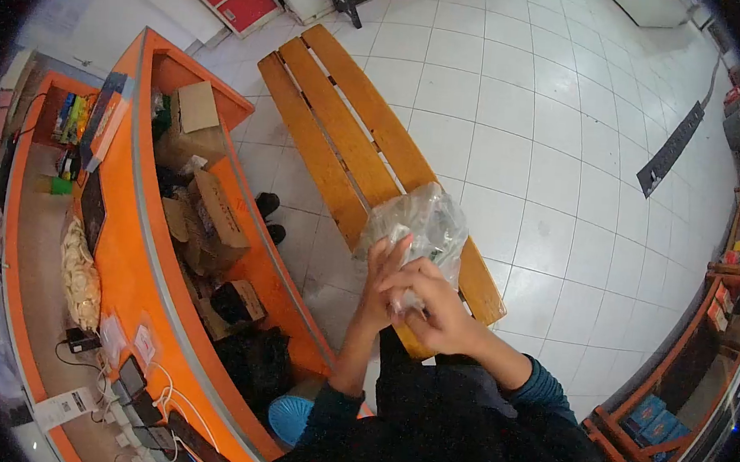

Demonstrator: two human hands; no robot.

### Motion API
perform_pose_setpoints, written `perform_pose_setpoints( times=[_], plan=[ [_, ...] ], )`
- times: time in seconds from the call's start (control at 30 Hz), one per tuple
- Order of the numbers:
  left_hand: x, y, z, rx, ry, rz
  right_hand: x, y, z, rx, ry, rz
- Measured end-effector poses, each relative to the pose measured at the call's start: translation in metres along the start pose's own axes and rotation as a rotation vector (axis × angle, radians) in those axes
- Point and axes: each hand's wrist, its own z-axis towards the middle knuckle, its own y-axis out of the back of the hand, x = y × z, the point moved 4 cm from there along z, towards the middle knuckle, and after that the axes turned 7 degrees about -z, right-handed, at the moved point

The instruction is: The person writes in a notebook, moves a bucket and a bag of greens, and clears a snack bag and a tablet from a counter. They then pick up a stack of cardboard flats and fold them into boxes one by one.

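Observation:
A clear plastic bag [432, 221] rests over the near end of the slatted wooden bench [346, 99]. Its gathered top comes up between my two hands. My left hand [379, 284] has its fingers raised and bent against the gathered plastic. From the right, my right hand [434, 305] closes its fingers around the bunched plastic, touching my left hand. What the bag contains cannot be made out through the plastic.
An orange counter [148, 240] with cardboard boxes [214, 219] on its shelves runs along the left. Phones [197, 443] and cables lie on its top. A blue basket [288, 417] stands below. Wooden shelving [679, 386] lines the right, and a dark perforated strip [672, 150] is on the tiles.

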Motion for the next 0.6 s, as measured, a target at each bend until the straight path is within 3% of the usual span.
perform_pose_setpoints(
  times=[0.03,0.13,0.2,0.27,0.33,0.4,0.5,0.53,0.6],
  plan=[
    [0.002,0.002,-0.005,0.06,-0.028,-0.118,-0.001,0.004,-0.001,0.018,0.021,-0.032],
    [0.003,-0.007,-0.018,0.006,0.309,-0.367,-0.006,0.009,0.002,0.051,0.111,-0.118],
    [0.02,-0.002,-0.028,-0.322,0.5,-0.55,-0.011,0.004,0.007,0.05,0.209,-0.157],
    [0.041,0.01,-0.026,-0.537,0.597,-0.573,-0.041,0.009,0.022,-0.13,0.106,-0.155],
    [0.038,0.017,-0.012,-0.567,0.564,-0.723,-0.093,-0.009,0.027,-0.042,0.036,-0.072],
    [0.042,0.024,-0.011,-0.602,0.585,-0.85,-0.155,-0.048,0.016,0.296,-0.007,0.101],
    [0.038,0.031,-0.014,0.136,0.477,-0.278,-0.186,-0.051,0.028,0.206,-0.271,0.78],
    [0.042,0.028,-0.016,0.263,0.277,-0.133,-0.193,-0.049,0.03,0.215,-0.278,0.774],
    [0.045,0.027,-0.013,0.05,0.524,0.09,-0.189,-0.042,0.036,0.232,-0.295,0.759]
  ],
)
